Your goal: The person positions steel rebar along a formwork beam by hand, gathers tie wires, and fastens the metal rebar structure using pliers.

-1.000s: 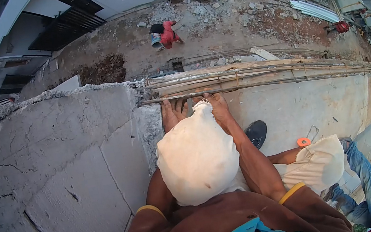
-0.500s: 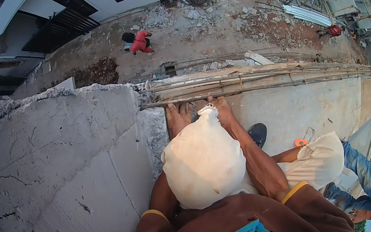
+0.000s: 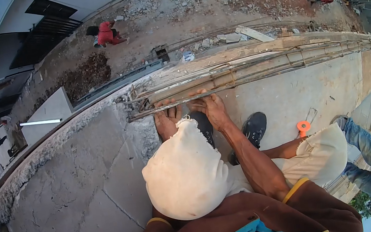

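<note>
Right grip [image 3: 215, 111] apparently on rebar [image 3: 188, 99], wide floor [image 3: 290, 104], concrete edge [image 3: 145, 138]

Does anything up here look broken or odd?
Yes: the grey concrete beside the left hand looks damaged. Cracks run across its surface, and its edge near the metal bars is rough and jagged, unlike its smoother face. That roughness may be intended.

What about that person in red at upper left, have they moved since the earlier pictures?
Yes, the person in red has moved left in the picture, farther from the dark ground opening.
</note>
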Available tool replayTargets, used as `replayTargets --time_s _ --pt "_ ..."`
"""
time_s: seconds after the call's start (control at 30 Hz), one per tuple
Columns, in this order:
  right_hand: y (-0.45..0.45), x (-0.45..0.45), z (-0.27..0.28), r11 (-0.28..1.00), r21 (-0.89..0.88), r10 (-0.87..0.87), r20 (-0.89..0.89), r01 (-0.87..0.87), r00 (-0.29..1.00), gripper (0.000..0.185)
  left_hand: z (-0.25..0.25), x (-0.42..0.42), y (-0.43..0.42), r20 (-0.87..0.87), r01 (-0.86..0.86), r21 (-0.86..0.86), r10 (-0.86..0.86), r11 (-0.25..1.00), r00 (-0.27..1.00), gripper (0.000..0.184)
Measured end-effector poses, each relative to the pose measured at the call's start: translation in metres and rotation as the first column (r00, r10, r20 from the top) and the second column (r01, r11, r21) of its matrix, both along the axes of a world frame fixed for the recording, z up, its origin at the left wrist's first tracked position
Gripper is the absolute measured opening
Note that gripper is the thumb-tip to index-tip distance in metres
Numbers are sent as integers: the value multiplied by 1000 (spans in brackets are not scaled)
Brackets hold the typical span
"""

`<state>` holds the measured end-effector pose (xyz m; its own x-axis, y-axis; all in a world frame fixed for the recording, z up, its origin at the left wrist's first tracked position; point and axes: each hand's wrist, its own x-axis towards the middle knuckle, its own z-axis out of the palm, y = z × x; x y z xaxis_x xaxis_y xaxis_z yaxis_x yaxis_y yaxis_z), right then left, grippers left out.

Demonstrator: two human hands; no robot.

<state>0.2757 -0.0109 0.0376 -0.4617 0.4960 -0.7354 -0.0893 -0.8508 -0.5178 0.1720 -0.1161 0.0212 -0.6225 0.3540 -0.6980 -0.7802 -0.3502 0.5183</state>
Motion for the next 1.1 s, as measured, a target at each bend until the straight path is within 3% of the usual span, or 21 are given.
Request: replayTargets --time_s 0.13,0.33,0.47,0.67,0.8,0.9,0.93,1.0,1.1 --pt "-7 -7 -6 993 70 -91 -47 95 995 36 -1 -2 -5 5 -5 -73 5 997 1000 28" --pt "-11 -12 -4 990 91 -115 50 110 992 36 -6 -1 -7 -37 2 43 -1 999 999 21" --pt "1 -7 3 998 47 -45 49 43 998 35 -3 -5 -4 -7 83 49 -83 995 997 21" --pt "-4 -3 -7 1000 7 2 0 -2 1000 32 5 -6 -8 5 28 60 -28 998 1000 22" --pt "-5 1 -6 998 57 -26 -73 30 997 33 15 0 -9 -9 67 140 -66 988 998 32" --pt "4 -3 -3 999 31 -22 -69 24 997 33 4 -8 -11 -21 112 325 -111 939 994 36" --pt "2 -4 -4 999 30 -41 -67 43 997 33 4 -9 -9 -17 132 329 -134 935 991 36" --pt "-3 -8 -2 997 20 -75 -49 76 996 32 6 -9 -9 -4 126 179 -127 976 992 42" --pt "-1 -21 2 995 63 -82 45 79 996 32 11 -14 2 -19 207 147 -206 967 978 51"
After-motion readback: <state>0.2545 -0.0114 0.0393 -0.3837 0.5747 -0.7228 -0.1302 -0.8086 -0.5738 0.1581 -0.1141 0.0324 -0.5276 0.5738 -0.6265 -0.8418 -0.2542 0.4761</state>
